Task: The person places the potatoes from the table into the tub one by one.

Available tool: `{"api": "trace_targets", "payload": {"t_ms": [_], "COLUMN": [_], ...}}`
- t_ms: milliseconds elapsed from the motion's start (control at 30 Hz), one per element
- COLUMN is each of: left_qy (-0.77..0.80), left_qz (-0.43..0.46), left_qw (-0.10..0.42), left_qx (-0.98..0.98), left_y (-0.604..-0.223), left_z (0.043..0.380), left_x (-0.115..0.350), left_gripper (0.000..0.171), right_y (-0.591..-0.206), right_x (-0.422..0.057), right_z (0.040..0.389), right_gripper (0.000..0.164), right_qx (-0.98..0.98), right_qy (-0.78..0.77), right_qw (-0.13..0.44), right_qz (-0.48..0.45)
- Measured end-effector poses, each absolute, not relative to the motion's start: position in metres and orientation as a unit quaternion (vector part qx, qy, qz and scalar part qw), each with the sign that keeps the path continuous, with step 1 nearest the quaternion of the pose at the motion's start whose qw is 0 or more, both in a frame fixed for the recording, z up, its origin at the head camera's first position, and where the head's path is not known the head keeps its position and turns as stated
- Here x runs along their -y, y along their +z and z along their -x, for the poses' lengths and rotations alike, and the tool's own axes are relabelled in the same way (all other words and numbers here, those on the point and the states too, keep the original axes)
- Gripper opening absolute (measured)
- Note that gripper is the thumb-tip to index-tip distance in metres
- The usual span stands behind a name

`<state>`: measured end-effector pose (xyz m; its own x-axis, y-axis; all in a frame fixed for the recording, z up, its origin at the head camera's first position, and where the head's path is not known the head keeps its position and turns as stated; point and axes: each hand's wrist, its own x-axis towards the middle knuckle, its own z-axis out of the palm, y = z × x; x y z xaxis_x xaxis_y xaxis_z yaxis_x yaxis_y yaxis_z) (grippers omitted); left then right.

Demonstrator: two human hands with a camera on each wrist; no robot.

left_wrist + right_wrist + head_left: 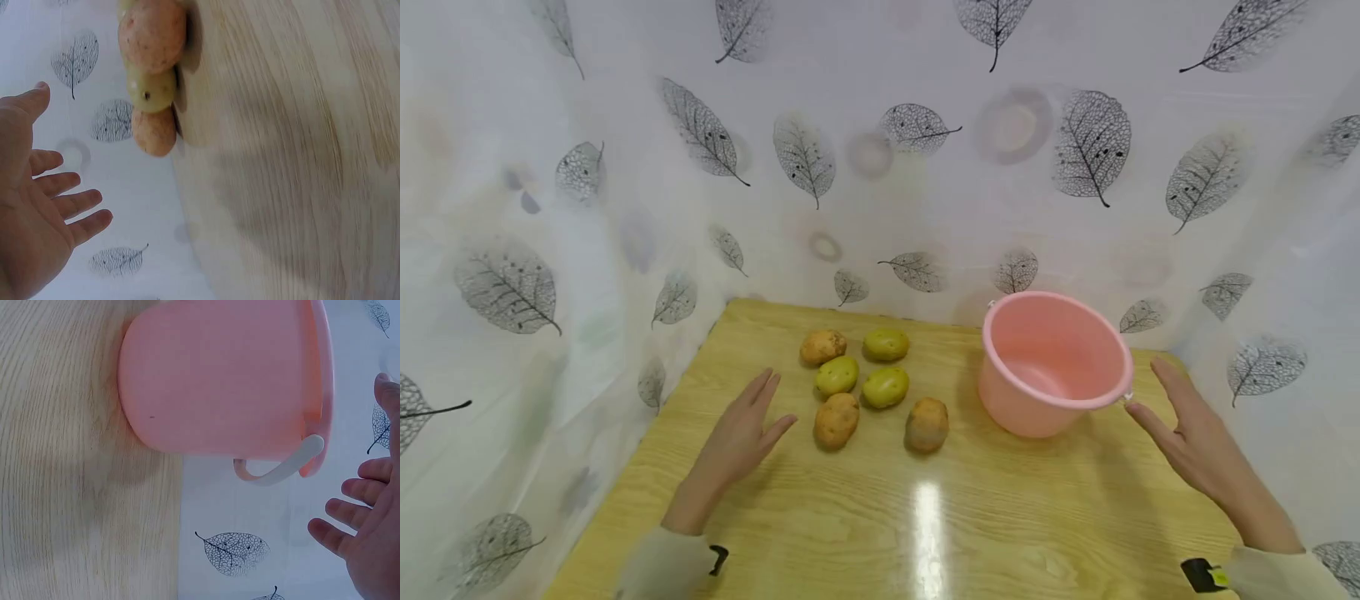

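Several potatoes lie grouped on the wooden table. Three are brown: one at the back left (pixel 823 347), one in front (pixel 837 421) and one apart on the right (pixel 927 425). Three smoother yellow-green ones, such as this green potato (pixel 886 387), lie among them. Left of the group hovers my left hand (pixel 733 442), fingers extended and thumb apart, holding nothing. A pink bucket (pixel 1026 408) stands to the right, its inside bare, with a white handle (pixel 281 469) hanging at its side. My right hand (pixel 1202 446) is just right of its rim, fingers spread and holding nothing.
The wooden table (pixel 850 525) reaches back to a pale curtain (pixel 880 200) printed with dark leaves, which also hangs along both sides. Dark bands circle both wrists, next to light sleeves (pixel 666 562). A glare streak crosses the table's front.
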<state>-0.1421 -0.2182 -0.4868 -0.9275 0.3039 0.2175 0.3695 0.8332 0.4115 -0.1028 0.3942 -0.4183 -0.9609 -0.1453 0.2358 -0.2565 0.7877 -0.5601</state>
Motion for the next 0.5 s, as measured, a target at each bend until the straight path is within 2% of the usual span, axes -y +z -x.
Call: {"api": "trace_targets", "payload": {"t_ms": [300,500], "left_qy": [-0.245,-0.247], "left_qz": [0.177,0.168], "left_qw": [0.042,0.031], "left_qx": [0.952,0.954], "left_y": [-0.5,-0.508], "left_z": [0.147,0.147], "left_x": [0.189,0.179], "left_gripper": [0.074,0.073], "right_y": [-0.419,-0.423], "right_x": [-0.377,-0.374], "right_z": [0.12,0.122], "right_gripper": [0.074,0.078], "right_qx": [0.935,0.935], "right_qy": [0.318,0.327], "right_qw": [0.106,0.077], "right_qz": [-0.12,-0.111]}}
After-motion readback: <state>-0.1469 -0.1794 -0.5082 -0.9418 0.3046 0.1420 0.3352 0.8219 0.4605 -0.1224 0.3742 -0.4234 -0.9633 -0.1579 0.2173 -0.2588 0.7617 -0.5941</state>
